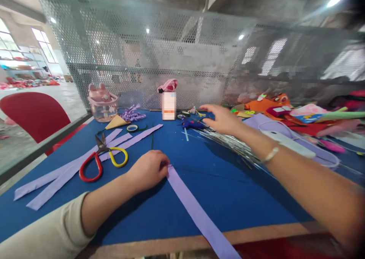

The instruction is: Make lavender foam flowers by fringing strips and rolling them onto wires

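Note:
My left hand (151,168) pinches the end of a lilac strip (194,206), which runs down over the table's front edge. My right hand (221,119) hovers at the back with its fingers apart, holding nothing I can see. Below it lies a bundle of thin silvery stems (230,140), with a small dark blue item (191,123) beside its far end. Left of my left hand, scissors (99,152) with one red and one yellow handle lie across more lilac strips (57,177).
On the blue table (228,198) stand a pink-lidded clear jar (104,109) and an upright phone (169,107). A tape roll (132,128) and crumpled purple ribbon (132,113) lie near the jar. Colourful fabric (265,107) and a white device (291,143) are at right. A mesh panel (142,42) rises behind.

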A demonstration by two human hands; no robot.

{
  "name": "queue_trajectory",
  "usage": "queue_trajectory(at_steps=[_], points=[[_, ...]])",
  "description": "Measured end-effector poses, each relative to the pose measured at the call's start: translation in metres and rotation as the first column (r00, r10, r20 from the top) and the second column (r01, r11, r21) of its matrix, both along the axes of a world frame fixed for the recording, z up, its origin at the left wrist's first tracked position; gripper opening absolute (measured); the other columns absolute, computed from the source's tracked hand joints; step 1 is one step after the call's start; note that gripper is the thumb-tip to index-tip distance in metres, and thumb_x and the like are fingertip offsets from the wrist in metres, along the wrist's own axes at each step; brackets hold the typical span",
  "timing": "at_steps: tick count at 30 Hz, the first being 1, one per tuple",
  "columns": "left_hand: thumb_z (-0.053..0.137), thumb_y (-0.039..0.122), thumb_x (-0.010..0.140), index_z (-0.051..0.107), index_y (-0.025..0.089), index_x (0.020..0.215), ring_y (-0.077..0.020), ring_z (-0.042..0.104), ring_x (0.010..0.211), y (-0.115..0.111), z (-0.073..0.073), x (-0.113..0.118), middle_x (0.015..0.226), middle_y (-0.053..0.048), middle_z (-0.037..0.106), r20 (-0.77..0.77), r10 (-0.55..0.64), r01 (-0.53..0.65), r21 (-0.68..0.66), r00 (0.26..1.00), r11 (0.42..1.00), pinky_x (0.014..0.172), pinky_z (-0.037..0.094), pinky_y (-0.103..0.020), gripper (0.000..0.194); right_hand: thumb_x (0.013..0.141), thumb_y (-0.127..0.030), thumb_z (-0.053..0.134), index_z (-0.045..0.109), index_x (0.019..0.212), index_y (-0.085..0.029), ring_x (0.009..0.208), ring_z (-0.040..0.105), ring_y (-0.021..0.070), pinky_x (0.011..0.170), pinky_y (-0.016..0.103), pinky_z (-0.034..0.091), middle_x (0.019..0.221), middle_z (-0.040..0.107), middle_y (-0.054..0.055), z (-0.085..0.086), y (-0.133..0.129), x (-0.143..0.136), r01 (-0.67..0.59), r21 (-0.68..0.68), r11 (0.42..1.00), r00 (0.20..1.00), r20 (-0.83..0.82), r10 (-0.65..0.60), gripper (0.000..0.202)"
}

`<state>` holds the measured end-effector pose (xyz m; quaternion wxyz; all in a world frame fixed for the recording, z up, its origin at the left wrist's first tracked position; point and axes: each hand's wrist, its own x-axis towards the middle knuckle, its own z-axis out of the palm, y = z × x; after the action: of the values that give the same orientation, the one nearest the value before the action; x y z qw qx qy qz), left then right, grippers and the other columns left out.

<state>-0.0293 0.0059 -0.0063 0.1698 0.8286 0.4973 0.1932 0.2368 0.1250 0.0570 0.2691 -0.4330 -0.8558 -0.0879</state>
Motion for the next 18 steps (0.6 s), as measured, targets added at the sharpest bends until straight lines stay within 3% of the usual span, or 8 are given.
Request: queue_trajectory(at_steps=[3,6,8,11,14,18], points=[[0.049,0.019,0.075,0.069,0.019,0.083,-0.0137,0.055,0.064,0.001,0.006,0.0,0.072,-0.001,0.065,0.175,0.071,-0.046,-0.141,0.982,0.989,0.061,0.04,-0.026,0.021,0.082,-0.02,0.056,0.058,0.113,-0.021,0.097,0.062,0.0232,0.087,0.04,0.049,0.105,0.067,0.007,0.017,-0.07,-0.008,-0.082,0.252,0.964,0.988,-0.106,0.112,0.031],[0.055,0.023,0.072,0.067,0.017,0.081,-0.0107,0.049,0.056,0.001,0.011,0.003,0.064,0.001,0.06,0.406,0.229,-0.047,-0.412,0.885,0.91,0.053,0.036,-0.023,0.016,0.08,-0.009,0.053,0.056,0.104,-0.022,0.092,0.061,0.0199,0.085,0.038,0.048,0.097,0.066,0.005,0.002,-0.114,-0.018,-0.337,0.403,0.851,0.927,-0.016,0.375,0.027],[0.06,0.025,0.07,0.065,0.015,0.079,-0.008,0.044,0.052,-0.001,0.013,0.007,0.061,0.003,0.054,0.554,0.343,0.049,-0.574,0.758,0.817,0.049,0.033,-0.02,0.015,0.078,-0.005,0.051,0.055,0.101,-0.02,0.094,0.059,0.02,0.086,0.04,0.046,0.098,0.064,0.006,-0.017,-0.12,-0.022,-0.377,0.425,0.823,0.922,0.09,0.376,0.027],[0.065,0.025,0.068,0.064,0.012,0.076,-0.0046,0.037,0.049,-0.006,0.015,0.013,0.058,0.004,0.045,0.671,0.45,0.234,-0.675,0.589,0.7,0.045,0.027,-0.016,0.016,0.08,-0.007,0.054,0.056,0.1,-0.02,0.101,0.054,0.0211,0.095,0.046,0.04,0.103,0.062,0.007,-0.041,-0.114,-0.026,-0.341,0.422,0.84,0.94,0.171,0.295,0.023],[0.066,0.021,0.067,0.062,0.011,0.073,-0.0027,0.034,0.048,-0.012,0.017,0.018,0.059,0.004,0.043,0.685,0.515,0.344,-0.716,0.515,0.608,0.042,0.023,-0.014,0.012,0.083,-0.014,0.058,0.056,0.093,-0.023,0.104,0.052,0.0188,0.103,0.048,0.031,0.104,0.062,0.003,-0.052,-0.111,-0.029,-0.336,0.468,0.818,0.942,0.175,0.287,0.014],[0.065,0.018,0.068,0.061,0.012,0.072,-0.0018,0.033,0.046,-0.017,0.019,0.021,0.058,0.004,0.043,0.671,0.556,0.387,-0.739,0.491,0.551,0.04,0.021,-0.013,0.008,0.084,-0.017,0.059,0.056,0.083,-0.026,0.104,0.051,0.0164,0.108,0.046,0.026,0.101,0.063,-0.001,-0.055,-0.118,-0.034,-0.323,0.529,0.785,0.944,0.117,0.309,0.009]])
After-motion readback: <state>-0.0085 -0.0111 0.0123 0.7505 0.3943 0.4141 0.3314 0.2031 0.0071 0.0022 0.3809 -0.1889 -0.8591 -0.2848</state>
